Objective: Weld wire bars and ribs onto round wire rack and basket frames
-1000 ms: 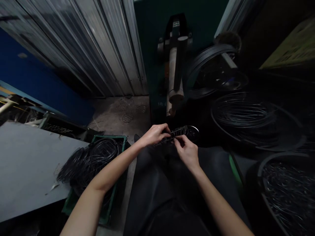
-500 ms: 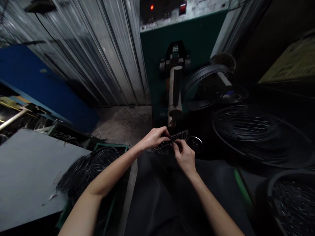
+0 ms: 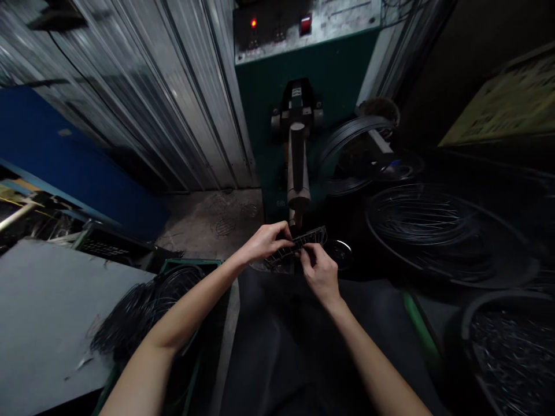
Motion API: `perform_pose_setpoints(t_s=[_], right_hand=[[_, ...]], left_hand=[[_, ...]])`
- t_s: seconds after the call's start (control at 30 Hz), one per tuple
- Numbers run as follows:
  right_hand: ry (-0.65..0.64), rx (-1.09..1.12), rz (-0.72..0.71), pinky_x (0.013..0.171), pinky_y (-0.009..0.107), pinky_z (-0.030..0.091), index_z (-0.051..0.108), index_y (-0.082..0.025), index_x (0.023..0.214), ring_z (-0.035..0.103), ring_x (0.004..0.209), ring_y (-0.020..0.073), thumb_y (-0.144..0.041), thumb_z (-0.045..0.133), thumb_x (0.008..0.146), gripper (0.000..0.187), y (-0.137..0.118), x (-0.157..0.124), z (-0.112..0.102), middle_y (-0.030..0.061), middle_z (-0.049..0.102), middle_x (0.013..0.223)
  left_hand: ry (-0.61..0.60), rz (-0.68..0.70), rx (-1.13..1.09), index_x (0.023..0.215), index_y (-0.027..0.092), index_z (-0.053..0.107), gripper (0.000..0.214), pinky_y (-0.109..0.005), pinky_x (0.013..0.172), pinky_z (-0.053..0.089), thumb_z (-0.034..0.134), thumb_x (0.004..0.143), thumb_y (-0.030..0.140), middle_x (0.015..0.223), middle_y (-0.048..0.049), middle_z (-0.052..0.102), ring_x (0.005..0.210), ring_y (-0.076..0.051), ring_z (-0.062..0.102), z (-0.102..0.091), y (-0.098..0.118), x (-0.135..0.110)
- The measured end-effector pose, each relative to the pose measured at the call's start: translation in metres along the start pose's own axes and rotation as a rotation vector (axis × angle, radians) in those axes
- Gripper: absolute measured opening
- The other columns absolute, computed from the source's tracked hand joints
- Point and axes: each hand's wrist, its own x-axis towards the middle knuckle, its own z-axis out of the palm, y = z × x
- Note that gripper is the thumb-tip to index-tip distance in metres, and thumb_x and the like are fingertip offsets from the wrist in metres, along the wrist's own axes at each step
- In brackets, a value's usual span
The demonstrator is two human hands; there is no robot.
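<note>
Off to our left lay the grey surface (image 3: 39, 312), with the green crate (image 3: 191, 263) of wire rings (image 3: 130, 318) set close beside it. Our left hand (image 3: 264, 242) had its grip pinched on the left edge of the small wire rack (image 3: 313, 236). Our right hand (image 3: 319, 273) pinched the near edge, which, we judged, kept the rack level just under the machine arm (image 3: 297, 167). Wire coils (image 3: 433, 222) lay further right. Compared with a second earlier, both grips had held and the rack had come closer beneath the arm's tip.
</note>
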Motion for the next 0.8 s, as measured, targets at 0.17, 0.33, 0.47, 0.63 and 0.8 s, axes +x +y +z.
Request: perform_pose_setpoints(t_s=[0.17, 0.33, 0.47, 0.63, 0.8], right_hand=[[0.029, -0.012, -0.055, 0.067, 0.03, 0.051, 0.057, -0.018, 0.093, 0.064, 0.075, 0.0185, -0.03, 0.045, 0.091, 0.017, 0.0047, 0.002, 0.0027, 0.0072, 0.065, 0.083], [0.035, -0.036, -0.092, 0.067, 0.03, 0.051, 0.057, -0.017, 0.094, 0.063, 0.076, 0.0182, -0.028, 0.045, 0.092, 0.016, 0.0036, 0.0052, 0.0015, 0.0075, 0.065, 0.085], [0.05, -0.062, -0.105, 0.067, 0.029, 0.05, 0.057, -0.016, 0.094, 0.062, 0.075, 0.0175, -0.029, 0.044, 0.093, 0.018, 0.0034, 0.0059, 0.0013, 0.0071, 0.064, 0.084], [0.07, -0.068, -0.109, 0.067, 0.029, 0.05, 0.057, -0.017, 0.094, 0.062, 0.074, 0.0171, -0.029, 0.044, 0.093, 0.018, 0.0038, 0.0055, 0.0024, 0.0067, 0.064, 0.084], [0.088, -0.045, -0.104, 0.066, 0.029, 0.051, 0.058, -0.016, 0.093, 0.062, 0.073, 0.0169, -0.028, 0.045, 0.092, 0.018, 0.0059, 0.0062, 0.0048, 0.0071, 0.064, 0.083]], left_hand=[[0.005, 0.027, 0.013, 0.079, 0.016, 0.057, 0.012, -0.02, 0.066, 0.039, 0.064, 0.077, 0.024, 0.076, 0.0028, 0.062, 0.071, -0.011, 0.055, -0.0001, -0.0022, 0.0016], [0.017, 0.057, 0.041, 0.077, 0.015, 0.057, 0.012, -0.019, 0.065, 0.039, 0.066, 0.077, 0.024, 0.075, 0.0031, 0.061, 0.069, -0.01, 0.054, -0.0025, -0.0008, 0.002], [0.017, 0.06, 0.044, 0.077, 0.015, 0.057, 0.013, -0.02, 0.064, 0.039, 0.066, 0.077, 0.025, 0.074, 0.0029, 0.061, 0.069, -0.01, 0.054, -0.0032, -0.0014, 0.0027], [0.035, 0.081, 0.056, 0.077, 0.015, 0.057, 0.011, -0.02, 0.064, 0.039, 0.065, 0.077, 0.023, 0.073, 0.0031, 0.06, 0.068, -0.01, 0.054, -0.0029, -0.0047, 0.0045], [0.049, 0.082, 0.045, 0.077, 0.015, 0.057, 0.01, -0.02, 0.064, 0.039, 0.065, 0.077, 0.021, 0.073, 0.0029, 0.061, 0.069, -0.01, 0.055, -0.0038, -0.0033, 0.0057]])
